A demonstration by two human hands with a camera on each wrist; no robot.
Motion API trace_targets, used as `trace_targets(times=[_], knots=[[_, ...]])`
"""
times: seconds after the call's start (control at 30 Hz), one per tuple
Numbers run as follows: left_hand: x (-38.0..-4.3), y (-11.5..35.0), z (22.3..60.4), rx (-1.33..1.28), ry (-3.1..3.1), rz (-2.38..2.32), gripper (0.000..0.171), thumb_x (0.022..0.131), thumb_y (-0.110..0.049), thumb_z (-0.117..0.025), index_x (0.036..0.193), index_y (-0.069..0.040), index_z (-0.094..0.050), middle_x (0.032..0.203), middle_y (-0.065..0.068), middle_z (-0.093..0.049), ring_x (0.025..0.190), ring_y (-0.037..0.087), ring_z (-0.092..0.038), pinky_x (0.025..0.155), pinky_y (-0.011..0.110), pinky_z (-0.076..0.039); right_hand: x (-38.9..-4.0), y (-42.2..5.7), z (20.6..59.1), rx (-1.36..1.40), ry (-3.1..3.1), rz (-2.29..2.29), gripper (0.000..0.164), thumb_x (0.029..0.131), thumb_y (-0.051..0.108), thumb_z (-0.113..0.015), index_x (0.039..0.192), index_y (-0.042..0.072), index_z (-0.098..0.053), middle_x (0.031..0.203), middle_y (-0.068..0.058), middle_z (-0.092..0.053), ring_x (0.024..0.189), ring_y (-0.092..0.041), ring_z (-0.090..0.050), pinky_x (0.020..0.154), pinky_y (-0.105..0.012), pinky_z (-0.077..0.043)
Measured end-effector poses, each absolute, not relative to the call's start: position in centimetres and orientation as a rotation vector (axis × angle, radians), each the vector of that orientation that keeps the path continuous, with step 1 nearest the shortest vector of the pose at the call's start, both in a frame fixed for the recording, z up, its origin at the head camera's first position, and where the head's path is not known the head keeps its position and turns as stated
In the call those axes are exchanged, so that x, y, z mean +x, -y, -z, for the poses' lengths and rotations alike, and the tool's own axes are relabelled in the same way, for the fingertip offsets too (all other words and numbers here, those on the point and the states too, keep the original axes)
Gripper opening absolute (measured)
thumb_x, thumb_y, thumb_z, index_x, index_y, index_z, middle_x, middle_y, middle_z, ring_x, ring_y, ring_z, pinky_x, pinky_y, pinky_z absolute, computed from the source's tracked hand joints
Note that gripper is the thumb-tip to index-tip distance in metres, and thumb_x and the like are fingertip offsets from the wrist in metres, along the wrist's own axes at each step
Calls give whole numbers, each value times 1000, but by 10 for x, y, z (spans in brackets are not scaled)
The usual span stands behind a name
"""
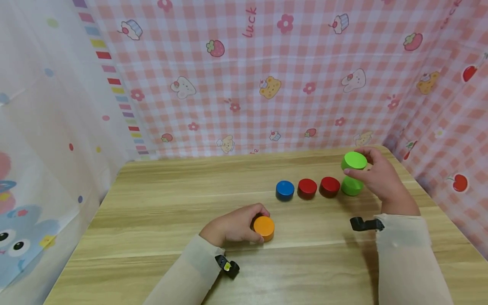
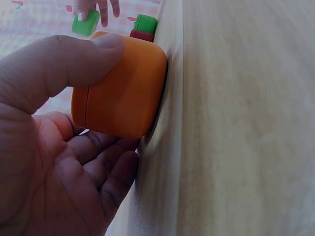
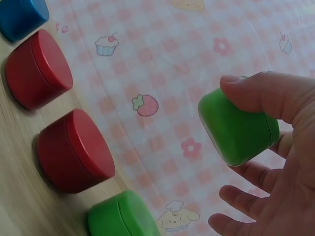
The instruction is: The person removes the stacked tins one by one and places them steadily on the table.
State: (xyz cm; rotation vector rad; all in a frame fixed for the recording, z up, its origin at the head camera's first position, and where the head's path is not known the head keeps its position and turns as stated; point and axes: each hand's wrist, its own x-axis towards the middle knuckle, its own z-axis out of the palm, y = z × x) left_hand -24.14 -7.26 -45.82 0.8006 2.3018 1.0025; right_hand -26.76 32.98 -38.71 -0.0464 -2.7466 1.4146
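My left hand (image 1: 238, 224) grips an orange round tin (image 1: 264, 228), thumb on one side and fingers on the other. In the left wrist view the underside of that orange tin (image 2: 130, 88) is right at the tabletop. My right hand (image 1: 381, 178) pinches a bright green round tin (image 1: 354, 160) between thumb and fingers. It is held in the air, clear of the table in the right wrist view. A second green tin (image 1: 352, 186) stands on the table below it, partly hidden by the hand in the head view.
Left of the standing green tin, a red tin (image 1: 329, 187), another red tin (image 1: 306, 189) and a blue tin (image 1: 284, 190) form a row on the wooden table (image 1: 171, 203). Patterned cloth (image 1: 236, 72) hangs behind the table and at both sides.
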Motion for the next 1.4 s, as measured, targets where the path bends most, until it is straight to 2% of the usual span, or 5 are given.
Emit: trace_targets(times=[0.13, 0.53, 0.77, 0.9, 1.4], knots=[[-241, 73, 457, 795, -2295, -1005, 51, 84, -17, -89, 123, -21, -58, 118, -8, -63, 107, 14, -57, 106, 35, -45, -268, -336, 390, -73, 2727, -1448, 82, 98, 33, -76, 160, 4, -31, 163, -28, -33, 151, -53, -25, 113, -73, -31], [-240, 73, 455, 796, -2295, -1002, 51, 84, -17, -89, 124, -22, -58, 118, -9, -63, 107, 14, -57, 106, 35, -45, -272, -350, 404, -243, 2628, -1434, 79, 98, 33, -75, 158, 3, -32, 163, -25, -32, 155, -49, -23, 113, -64, -35], [-240, 73, 455, 789, -2297, -999, 51, 84, -17, -89, 124, -22, -57, 118, -9, -62, 108, 14, -57, 106, 34, -45, -273, -361, 412, -325, 2596, -1405, 75, 98, 33, -75, 154, 2, -37, 155, -20, -38, 135, -36, -41, 90, -29, -45], [-240, 73, 455, 786, -2303, -993, 51, 84, -17, -89, 123, -24, -57, 118, -11, -62, 108, 13, -57, 106, 34, -45, -274, -367, 417, -328, 2600, -1367, 71, 98, 30, -76, 152, 0, -41, 144, -13, -44, 123, -26, -46, 82, -21, -43], [-240, 73, 456, 784, -2298, -1001, 52, 83, -17, -89, 124, -23, -57, 118, -10, -62, 107, 13, -57, 105, 34, -45, -273, -384, 440, -367, 2594, -1416, 69, 100, 30, -73, 149, -4, -38, 135, -9, -46, 119, -23, -45, 90, -26, -39]])
